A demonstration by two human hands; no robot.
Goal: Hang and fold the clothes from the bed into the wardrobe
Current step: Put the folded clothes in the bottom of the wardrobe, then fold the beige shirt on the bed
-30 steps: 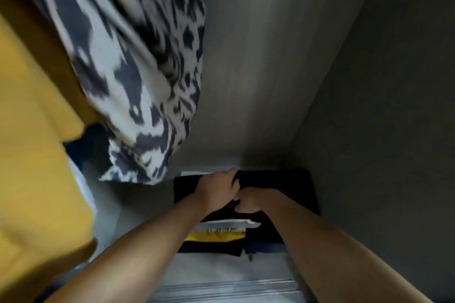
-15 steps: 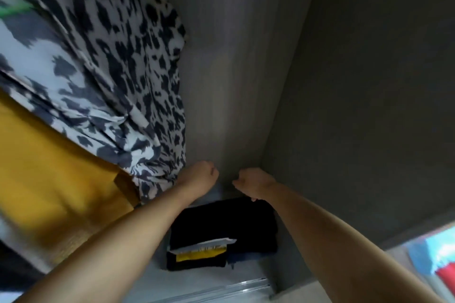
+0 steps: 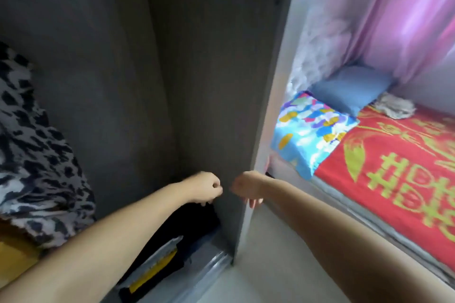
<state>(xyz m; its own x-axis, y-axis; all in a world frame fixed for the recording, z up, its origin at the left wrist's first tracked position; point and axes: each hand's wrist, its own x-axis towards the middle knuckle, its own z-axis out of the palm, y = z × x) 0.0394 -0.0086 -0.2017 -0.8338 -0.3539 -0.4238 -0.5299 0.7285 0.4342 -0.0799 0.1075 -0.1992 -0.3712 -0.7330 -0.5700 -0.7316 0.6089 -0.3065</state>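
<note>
- Left hand (image 3: 205, 187) hangs inside the wardrobe (image 3: 197, 81), fingers curled in, holding nothing, just above the folded dark clothes (image 3: 189, 226) stacked on the wardrobe floor.
- Right hand (image 3: 246, 189) sits at the wardrobe's side panel edge, loosely curled and empty.
- Leopard-print garment (image 3: 32, 155) hangs at left.
- The bed (image 3: 394, 167) is at right, a crumpled pale cloth (image 3: 395, 107) on it beside the blue pillow (image 3: 352, 88).

Two pillows (image 3: 352, 87), perhaps two hanging garments (image 3: 37, 155)
</note>
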